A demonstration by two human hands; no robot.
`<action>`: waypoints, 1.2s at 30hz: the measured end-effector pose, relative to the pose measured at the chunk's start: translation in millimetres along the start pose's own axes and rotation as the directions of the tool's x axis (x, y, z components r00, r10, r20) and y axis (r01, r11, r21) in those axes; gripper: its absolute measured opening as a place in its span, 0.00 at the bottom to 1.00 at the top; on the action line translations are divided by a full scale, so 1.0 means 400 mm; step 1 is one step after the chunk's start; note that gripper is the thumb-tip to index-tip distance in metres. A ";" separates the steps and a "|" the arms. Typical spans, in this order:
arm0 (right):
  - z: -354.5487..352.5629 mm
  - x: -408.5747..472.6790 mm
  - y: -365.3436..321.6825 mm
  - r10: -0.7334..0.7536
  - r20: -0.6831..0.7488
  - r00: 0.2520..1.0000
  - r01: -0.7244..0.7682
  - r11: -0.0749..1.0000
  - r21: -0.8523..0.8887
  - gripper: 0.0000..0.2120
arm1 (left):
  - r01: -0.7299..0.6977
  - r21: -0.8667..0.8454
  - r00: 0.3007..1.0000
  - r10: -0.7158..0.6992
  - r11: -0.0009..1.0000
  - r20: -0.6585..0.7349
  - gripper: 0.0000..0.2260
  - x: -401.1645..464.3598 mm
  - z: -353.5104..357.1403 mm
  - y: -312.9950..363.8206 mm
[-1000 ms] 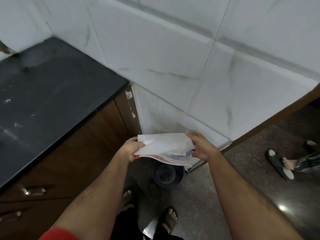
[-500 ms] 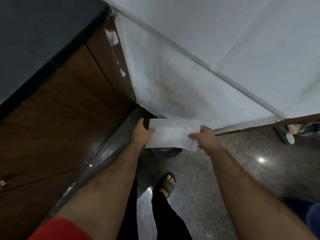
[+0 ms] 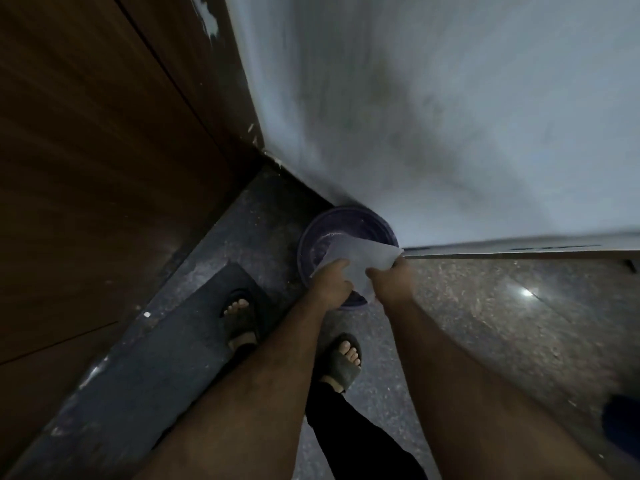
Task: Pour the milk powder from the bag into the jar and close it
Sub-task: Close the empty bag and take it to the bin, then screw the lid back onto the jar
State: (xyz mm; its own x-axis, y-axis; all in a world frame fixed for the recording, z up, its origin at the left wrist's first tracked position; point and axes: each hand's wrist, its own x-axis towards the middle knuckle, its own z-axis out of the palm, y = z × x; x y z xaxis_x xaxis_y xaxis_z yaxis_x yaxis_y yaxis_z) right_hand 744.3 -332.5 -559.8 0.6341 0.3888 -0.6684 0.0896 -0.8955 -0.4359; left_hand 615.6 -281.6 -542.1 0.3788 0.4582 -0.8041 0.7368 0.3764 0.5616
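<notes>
Both my hands hold a flat, pale milk powder bag [image 3: 360, 258] low over a dark round bin [image 3: 349, 223] on the floor in the corner. My left hand [image 3: 330, 284] grips the bag's left side, and my right hand [image 3: 389, 278] pinches its right side. The bag is tilted, with one corner pointing into the bin's mouth. No jar is in view.
A brown wooden cabinet front [image 3: 104, 150] fills the left. A pale tiled wall [image 3: 450, 116] rises behind the bin. My sandalled feet [image 3: 341, 362] stand on the speckled dark floor [image 3: 485, 323], one on a dark mat [image 3: 166, 358] along the cabinet base.
The view has dropped from the counter toward the floor. Both hands have lowered the bag down to the bin's mouth, and the bag has tilted.
</notes>
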 end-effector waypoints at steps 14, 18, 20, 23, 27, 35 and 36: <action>-0.093 -0.092 -0.031 -0.155 0.178 0.972 0.201 0.940 -0.275 0.25 | 0.026 0.047 0.989 -0.019 0.999 -0.144 0.26 -0.177 -0.079 -0.008; -0.211 -0.263 -0.186 -0.292 0.298 0.909 0.390 0.849 -0.356 0.30 | -0.023 0.132 0.972 0.053 0.991 -0.230 0.26 -0.367 -0.172 0.100; -0.270 -0.352 -0.273 -0.362 0.351 0.864 0.484 0.793 -0.371 0.29 | -0.050 0.182 0.955 0.100 0.982 -0.279 0.25 -0.475 -0.222 0.155; -0.343 -0.472 -0.411 -0.489 0.399 0.776 0.624 0.691 -0.367 0.28 | -0.062 0.307 0.919 0.175 0.950 -0.354 0.28 -0.615 -0.307 0.218; -0.407 -0.625 -0.602 -0.600 0.414 0.685 0.729 0.570 -0.379 0.34 | -0.071 0.369 0.829 0.260 0.927 -0.494 0.28 -0.801 -0.435 0.294; -0.436 -0.916 -0.899 -0.800 0.427 0.421 0.889 0.270 -0.369 0.34 | -0.075 0.455 0.573 0.412 0.887 -0.709 0.27 -1.108 -0.680 0.365; -0.428 -0.950 -0.932 -0.822 0.424 0.380 0.904 0.232 -0.360 0.34 | -0.070 0.464 0.539 0.425 0.883 -0.728 0.27 -1.142 -0.715 0.364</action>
State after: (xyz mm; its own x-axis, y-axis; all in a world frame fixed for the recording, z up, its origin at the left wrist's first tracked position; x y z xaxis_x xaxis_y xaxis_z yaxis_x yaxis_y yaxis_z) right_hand 601.3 -183.3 -40.0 -0.1585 0.9757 -0.1512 0.8703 0.0657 -0.4881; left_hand 389.8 -205.9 -37.2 0.1095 0.9926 -0.0530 0.8841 -0.0729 0.4616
